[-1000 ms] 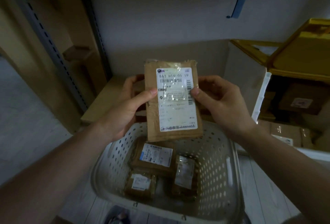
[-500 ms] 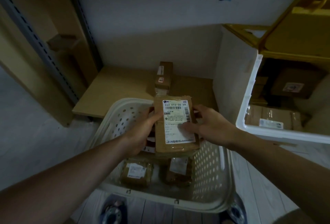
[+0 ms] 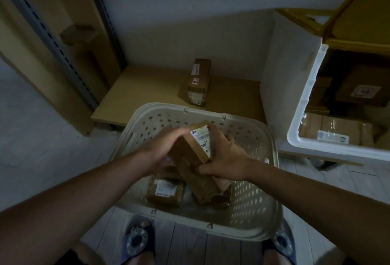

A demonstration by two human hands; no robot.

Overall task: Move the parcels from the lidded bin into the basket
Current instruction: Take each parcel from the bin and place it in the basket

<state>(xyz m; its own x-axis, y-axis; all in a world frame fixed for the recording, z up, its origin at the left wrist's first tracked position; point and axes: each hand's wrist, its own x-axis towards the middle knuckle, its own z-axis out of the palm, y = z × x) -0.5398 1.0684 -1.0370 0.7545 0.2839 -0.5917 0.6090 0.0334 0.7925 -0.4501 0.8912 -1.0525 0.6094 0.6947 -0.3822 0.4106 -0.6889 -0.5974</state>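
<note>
A white perforated basket stands on the floor in front of me. Inside it my left hand and my right hand both grip a brown parcel with a white label, tilted on its edge. Another labelled brown parcel lies flat on the basket floor, and one more parcel leans at the right under the held one. At the right stands the white bin with its yellow lid open, holding several brown parcels.
A low wooden shelf board behind the basket carries a small cardboard box. A metal rack upright rises at the left. My feet in patterned slippers stand at the basket's near edge.
Both hands have lowered the parcel from chest height down into the basket and tipped it onto its edge. The view has dropped toward the floor.
</note>
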